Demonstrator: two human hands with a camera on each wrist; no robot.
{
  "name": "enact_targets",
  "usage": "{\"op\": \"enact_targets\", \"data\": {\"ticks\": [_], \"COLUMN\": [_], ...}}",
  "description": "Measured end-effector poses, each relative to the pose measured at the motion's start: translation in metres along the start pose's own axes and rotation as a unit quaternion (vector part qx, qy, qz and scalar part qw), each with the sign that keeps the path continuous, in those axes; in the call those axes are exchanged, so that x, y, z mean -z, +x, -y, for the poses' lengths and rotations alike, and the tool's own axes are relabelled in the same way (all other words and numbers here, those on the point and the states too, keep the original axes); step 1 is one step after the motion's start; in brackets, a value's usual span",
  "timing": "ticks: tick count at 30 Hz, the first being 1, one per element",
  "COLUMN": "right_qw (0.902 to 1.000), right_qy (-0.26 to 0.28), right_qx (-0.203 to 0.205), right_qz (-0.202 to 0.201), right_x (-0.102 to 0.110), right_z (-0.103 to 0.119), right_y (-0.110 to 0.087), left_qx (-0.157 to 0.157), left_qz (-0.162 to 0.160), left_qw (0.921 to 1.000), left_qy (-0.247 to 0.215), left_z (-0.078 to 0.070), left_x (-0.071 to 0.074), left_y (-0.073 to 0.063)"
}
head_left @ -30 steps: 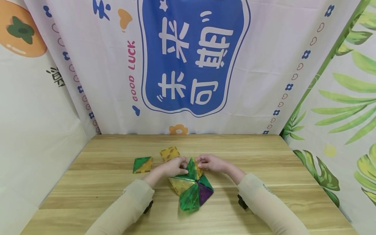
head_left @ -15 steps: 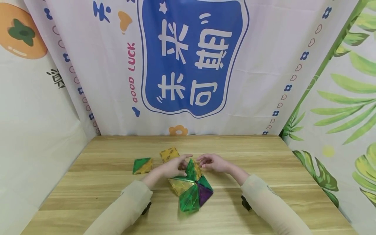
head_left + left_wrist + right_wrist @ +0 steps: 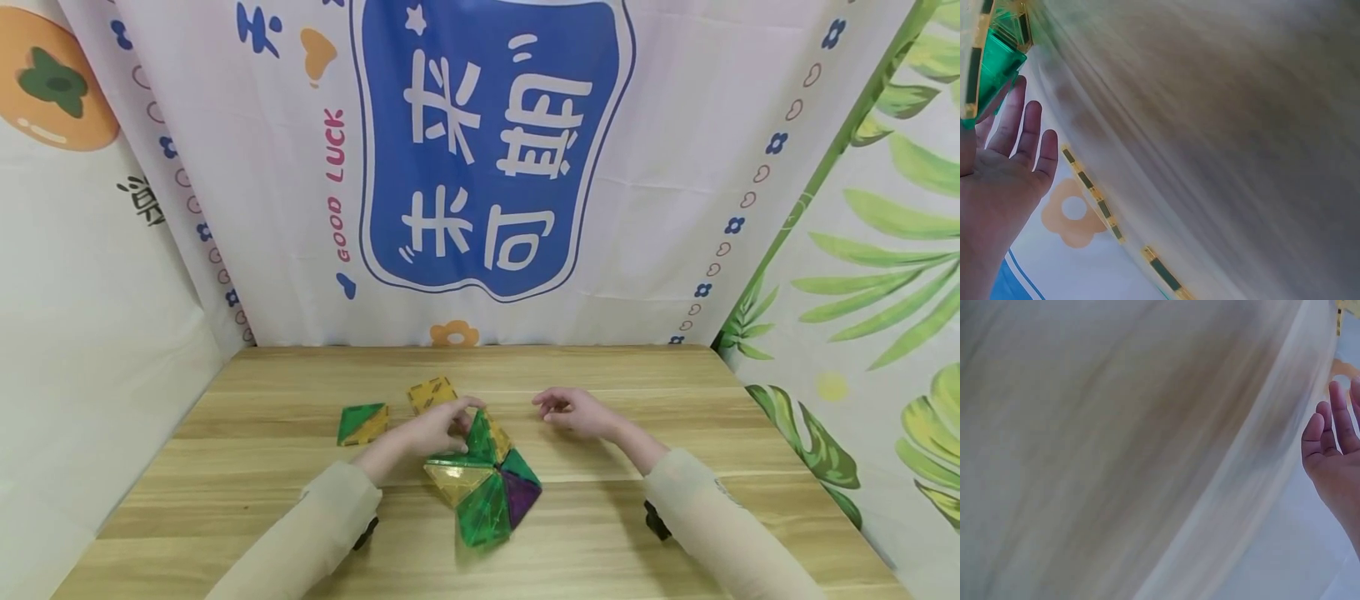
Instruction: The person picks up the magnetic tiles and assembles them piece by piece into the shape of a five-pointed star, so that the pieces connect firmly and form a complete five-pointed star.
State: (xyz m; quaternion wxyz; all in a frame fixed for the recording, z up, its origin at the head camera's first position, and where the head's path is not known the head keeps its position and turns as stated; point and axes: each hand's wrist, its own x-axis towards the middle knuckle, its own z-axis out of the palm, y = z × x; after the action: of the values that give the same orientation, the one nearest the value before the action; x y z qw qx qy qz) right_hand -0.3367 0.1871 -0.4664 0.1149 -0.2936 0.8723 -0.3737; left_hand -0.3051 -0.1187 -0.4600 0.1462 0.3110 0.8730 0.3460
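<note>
A structure of translucent magnetic tiles (image 3: 483, 521), with green, yellow and purple triangles leaning round a raised centre, stands on the wooden table. My left hand (image 3: 433, 429) is at its far left side, thumb and index finger spread about the upright green tile (image 3: 478, 435). In the left wrist view, the fingers of the left hand (image 3: 1007, 162) are fairly straight beside a green tile (image 3: 999, 69); the thumb is mostly hidden. Right of the structure and apart from it, my right hand (image 3: 579, 412) hovers with loosely bent fingers, holding nothing.
Behind my left hand lies a yellow square tile (image 3: 432, 393). Farther left, a green triangle tile (image 3: 360, 417) and a yellow triangle tile (image 3: 371, 429) lie together as a square. A printed cloth (image 3: 667, 167) hangs behind the table's far edge (image 3: 600, 348).
My right hand has let go of the structure's yellow tile and moved right. My left hand has loosened from its pinch. The structure has shifted slightly left and turned a little.
</note>
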Motion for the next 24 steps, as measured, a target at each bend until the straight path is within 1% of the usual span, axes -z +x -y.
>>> {"op": "enact_targets", "data": {"ticks": [2, 7, 10, 17, 24], "right_qw": [0.9999, 0.9998, 0.9996, 0.9998, 0.9990], "right_qy": [-0.009, -0.017, -0.024, -0.021, -0.022], "right_qx": [-0.003, -0.004, -0.003, 0.007, 0.038], "right_qz": [-0.004, -0.014, -0.018, -0.001, 0.013], "right_x": [0.002, 0.002, 0.002, 0.001, 0.000], "right_z": [-0.005, -0.011, -0.011, -0.003, 0.008], "right_y": [-0.002, -0.006, -0.007, -0.009, -0.011], "left_qx": [0.006, 0.002, 0.000, -0.002, 0.006], "left_qz": [-0.004, -0.017, -0.025, -0.054, -0.081], "left_qw": [1.0000, 0.9998, 0.9997, 0.9985, 0.9966], "left_qy": [0.002, 0.005, 0.007, 0.009, 0.013], "left_z": [0.001, 0.003, 0.004, 0.008, 0.005], "left_x": [0.001, 0.002, 0.003, 0.001, -0.001], "left_y": [-0.002, -0.009, -0.014, -0.023, -0.031]}}
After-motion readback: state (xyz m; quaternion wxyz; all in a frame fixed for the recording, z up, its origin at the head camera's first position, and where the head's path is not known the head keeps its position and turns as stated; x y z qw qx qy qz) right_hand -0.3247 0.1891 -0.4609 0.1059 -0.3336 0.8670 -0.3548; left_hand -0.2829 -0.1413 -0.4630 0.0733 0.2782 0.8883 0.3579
